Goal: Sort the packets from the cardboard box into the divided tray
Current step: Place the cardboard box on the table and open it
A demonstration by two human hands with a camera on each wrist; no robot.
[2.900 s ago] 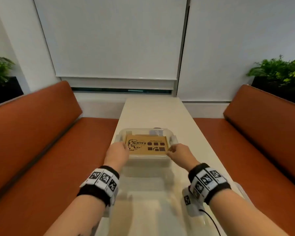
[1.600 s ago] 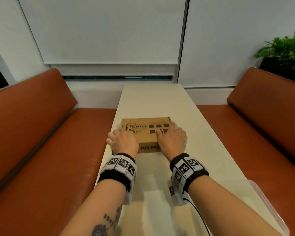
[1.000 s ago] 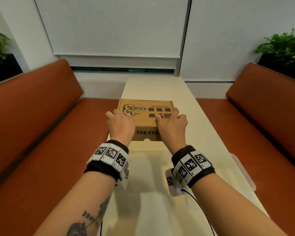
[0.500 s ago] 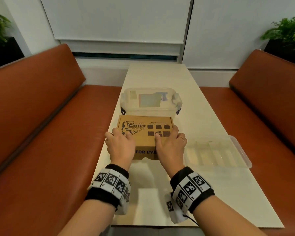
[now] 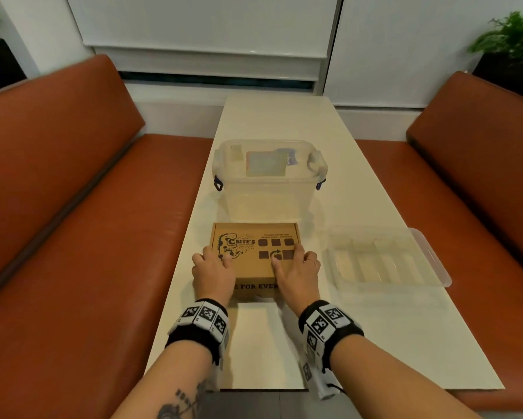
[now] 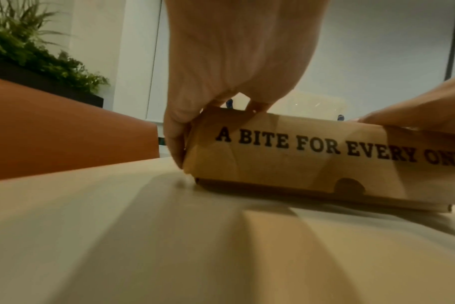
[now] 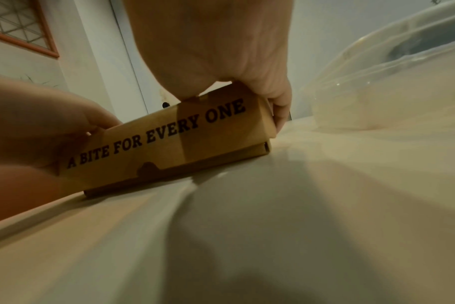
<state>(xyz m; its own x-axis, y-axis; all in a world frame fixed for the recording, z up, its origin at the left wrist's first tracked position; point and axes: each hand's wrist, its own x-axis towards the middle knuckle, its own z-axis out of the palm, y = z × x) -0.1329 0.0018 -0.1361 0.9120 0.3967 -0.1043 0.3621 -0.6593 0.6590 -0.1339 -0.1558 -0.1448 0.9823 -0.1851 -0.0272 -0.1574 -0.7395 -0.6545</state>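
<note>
Between both hands (image 5: 255,272), cardboard box (image 5: 254,251)

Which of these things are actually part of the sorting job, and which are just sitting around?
Part of the job:
cardboard box, still closed, gripped by the left hand and right hand
divided tray, beside the box

Just there:
clear lidded tub behind the box
potted plants
orange benches

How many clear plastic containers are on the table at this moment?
2: a lidded tub directly behind the cardboard box, and a shallow divided tray to the box's right.
</note>
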